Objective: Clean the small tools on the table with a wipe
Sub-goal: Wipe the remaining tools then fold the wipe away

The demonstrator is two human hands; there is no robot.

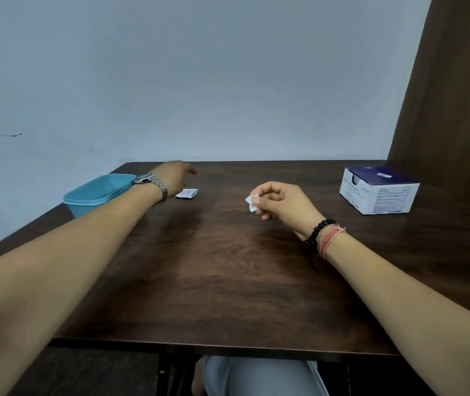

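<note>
A: Where do the hands stand?

B: The right hand (278, 202) is raised a little over the dark wooden surface (228, 281), thumb and fingers curled in and pinching a small white wipe (252, 202). The left hand (175, 177) is stretched far out towards the back left, just beside a turquoise tub (96, 192). Its fingers are turned away from the camera and blurred, so I cannot tell whether they are spread or closed on something.

A: And the small tools?

B: I can't see any on the surface. They may be inside the tub, but its contents are hidden. The only small thing lying near the left hand is a torn white sachet (186, 193) — probably the wipe's wrapper.

A: What might go wrong?

B: The wipe is held only by a corner, so a loose pinch could drop it onto the surface and dirty it. The left forearm lies close against the tub's rim — a careless pull back could knock the tub or tip it off the edge it sits near. The wipe box (379, 191) sits well apart at the far right, out of harm's way.
</note>
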